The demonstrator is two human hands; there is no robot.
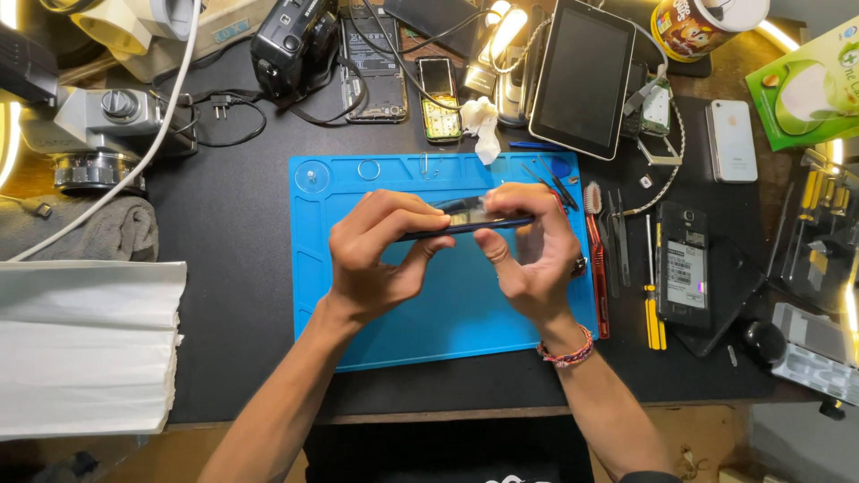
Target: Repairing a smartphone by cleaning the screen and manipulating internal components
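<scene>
Both my hands hold a thin dark-blue phone [465,220] edge-on above a blue silicone work mat [420,326]. My left hand [380,255] grips its left half with the thumb underneath and fingers curled over the top. My right hand [532,255] pinches the right half, thumb pressed on the near edge; a beaded bracelet sits on that wrist. The phone's lit upper face shows between my fingertips.
Tweezers and a red-handled brush [598,259] lie right of the mat, beside an opened black phone [684,268] and a yellow screwdriver [654,304]. A tablet [582,76], white phone [732,139], bare phone boards, a camera [291,45] and a microscope base [89,134] line the back. Folded white paper [85,344] lies left.
</scene>
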